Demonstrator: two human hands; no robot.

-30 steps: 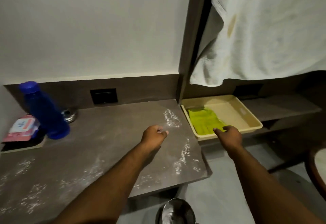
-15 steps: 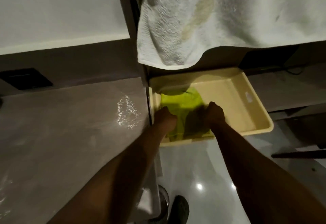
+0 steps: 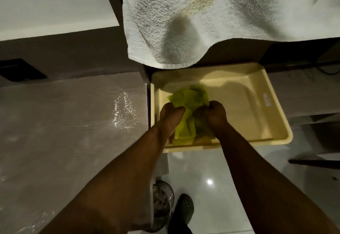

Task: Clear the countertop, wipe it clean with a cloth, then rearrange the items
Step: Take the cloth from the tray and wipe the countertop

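Note:
A yellow-green cloth [image 3: 187, 104] lies bunched in the near left part of a cream plastic tray [image 3: 257, 108]. My left hand [image 3: 170, 115] grips the cloth's left side and my right hand [image 3: 216, 113] grips its right side, with the fabric gathered up between them. The brown countertop [image 3: 64, 123] lies to the left of the tray, with a patch of white powder [image 3: 124, 112] near its right edge and fainter powder smears toward its near left.
A large white towel [image 3: 202, 22] hangs above the tray's far edge. A black wall socket [image 3: 20, 70] sits at the back left. Below the counter's corner stand a metal bowl [image 3: 161, 202] and my shoe [image 3: 184, 211] on the glossy floor.
The view has swung right and down, so the blue bottle and the packet are out of frame. Both hands went into the tray and closed on the cloth, bunching it up.

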